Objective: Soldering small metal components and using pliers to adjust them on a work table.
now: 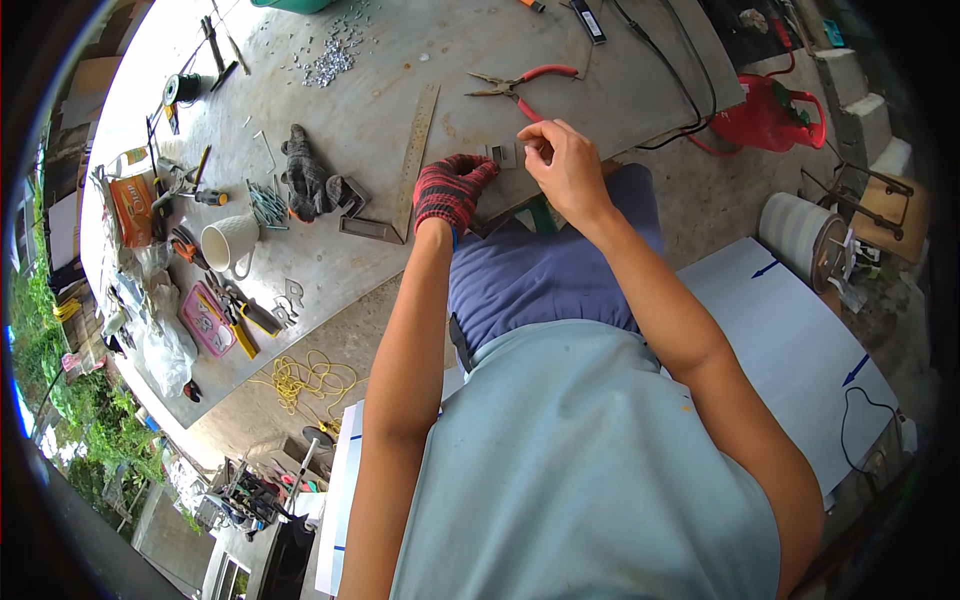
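Note:
My left hand (452,192), in a red and black knit glove, is closed at the near edge of the metal table, its fingertips pinching a small grey metal piece (496,154). Just right of it my bare right hand (568,172) has its fingers curled together, thumb against fingertips; whatever they hold, if anything, is too small to make out. Long-nose pliers (515,84) with red handles lie beyond both hands. Left of my gloved hand are a steel ruler (416,145), an angular metal frame piece (370,229) and a grey glove (304,178).
Small metal bits (330,62) lie heaped at the far side. A white mug (229,243), screws (266,203), cutters (250,308) and a pink tray (207,320) crowd the left. Black cables (668,65) cross the right edge, near a red gas cylinder (765,115).

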A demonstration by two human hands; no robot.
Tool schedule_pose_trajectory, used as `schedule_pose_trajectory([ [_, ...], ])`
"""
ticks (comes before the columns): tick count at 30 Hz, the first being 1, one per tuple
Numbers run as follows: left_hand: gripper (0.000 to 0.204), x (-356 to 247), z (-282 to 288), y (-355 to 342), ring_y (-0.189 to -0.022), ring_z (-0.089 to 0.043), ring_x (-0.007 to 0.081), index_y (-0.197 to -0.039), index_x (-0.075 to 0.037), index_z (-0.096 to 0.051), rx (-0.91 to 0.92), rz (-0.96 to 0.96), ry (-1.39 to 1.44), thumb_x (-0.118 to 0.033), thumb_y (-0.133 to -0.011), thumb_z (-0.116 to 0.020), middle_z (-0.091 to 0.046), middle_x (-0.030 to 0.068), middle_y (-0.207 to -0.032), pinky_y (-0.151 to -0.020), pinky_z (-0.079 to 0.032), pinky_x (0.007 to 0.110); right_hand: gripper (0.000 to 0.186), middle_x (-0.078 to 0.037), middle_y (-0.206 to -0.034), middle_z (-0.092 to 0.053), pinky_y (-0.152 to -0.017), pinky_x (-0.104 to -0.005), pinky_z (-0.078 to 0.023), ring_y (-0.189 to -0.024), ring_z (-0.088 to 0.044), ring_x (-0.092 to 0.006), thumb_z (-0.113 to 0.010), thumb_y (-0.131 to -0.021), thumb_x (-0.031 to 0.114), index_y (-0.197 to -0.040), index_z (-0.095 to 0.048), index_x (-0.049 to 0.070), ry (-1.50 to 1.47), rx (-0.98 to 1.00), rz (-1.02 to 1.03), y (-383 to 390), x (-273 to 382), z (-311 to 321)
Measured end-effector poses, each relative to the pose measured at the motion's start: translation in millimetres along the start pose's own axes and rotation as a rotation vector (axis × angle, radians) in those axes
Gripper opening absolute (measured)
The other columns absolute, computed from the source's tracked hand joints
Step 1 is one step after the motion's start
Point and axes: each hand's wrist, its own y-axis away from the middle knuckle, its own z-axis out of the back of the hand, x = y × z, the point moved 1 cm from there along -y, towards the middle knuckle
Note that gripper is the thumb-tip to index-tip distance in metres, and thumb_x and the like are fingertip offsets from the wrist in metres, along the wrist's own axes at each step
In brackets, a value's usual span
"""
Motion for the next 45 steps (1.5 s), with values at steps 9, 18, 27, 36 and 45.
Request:
schedule_pose_trajectory([
  [9,0.032,3,-1,-5,-0.077,-0.066,0.0124,-0.113,-0.003,-0.079,-0.015,-0.030,0.064,-0.024,-0.088,-0.083,-0.079,0.0075,-0.097,-0.074,-0.055,0.031,0.038,-0.014,-0.101,-0.062,-0.089,-0.0432,-0.053,-0.099,-0.064,-0.0322,-0.064,-0.087,-0.001,-0.124,-0.070,0.003,0.243,0.074,0.138,38,-7,-14],
  [18,0.033,2,-3,4,-0.080,-0.065,0.0125,-0.117,-0.002,-0.077,-0.026,-0.030,0.099,-0.023,-0.093,-0.078,-0.078,0.0073,-0.097,-0.076,-0.054,0.030,0.049,-0.011,-0.102,-0.058,-0.091,-0.0409,-0.051,-0.101,-0.060,-0.0283,-0.055,-0.094,0.004,-0.141,-0.064,0.011,0.525,0.241,0.172,37,-3,-9],
  [27,0.034,25,-18,24,-0.104,-0.073,0.0235,-0.124,-0.006,-0.075,0.009,-0.118,0.281,-0.024,-0.096,-0.071,-0.077,0.0164,-0.113,-0.094,-0.053,0.034,0.051,-0.008,-0.100,-0.054,-0.086,-0.0385,-0.048,-0.100,-0.057,-0.0252,-0.054,-0.095,0.006,-0.141,-0.066,0.025,0.649,0.372,0.372,9,-13,9],
  [36,0.039,34,-4,33,-0.114,-0.062,0.0323,-0.118,-0.018,-0.075,-0.482,-0.498,-0.438,-0.029,-0.081,-0.081,-0.070,0.0074,-0.123,-0.100,-0.048,0.046,0.053,-0.006,-0.099,-0.052,-0.090,-0.0394,-0.050,-0.099,-0.059,-0.0242,-0.053,-0.092,-0.001,-0.132,-0.073,0.028,0.571,0.486,0.505,-23,-14,25],
  [45,0.044,30,-14,22,-0.115,-0.060,0.0303,-0.116,-0.020,-0.075,-0.510,-0.563,-0.411,-0.033,-0.075,-0.085,-0.067,0.0052,-0.126,-0.098,-0.046,0.047,0.044,-0.009,-0.099,-0.059,-0.084,-0.0412,-0.053,-0.094,-0.063,-0.0267,-0.062,-0.089,-0.004,-0.127,-0.072,0.017,0.491,0.418,0.466,-18,-4,22],
])
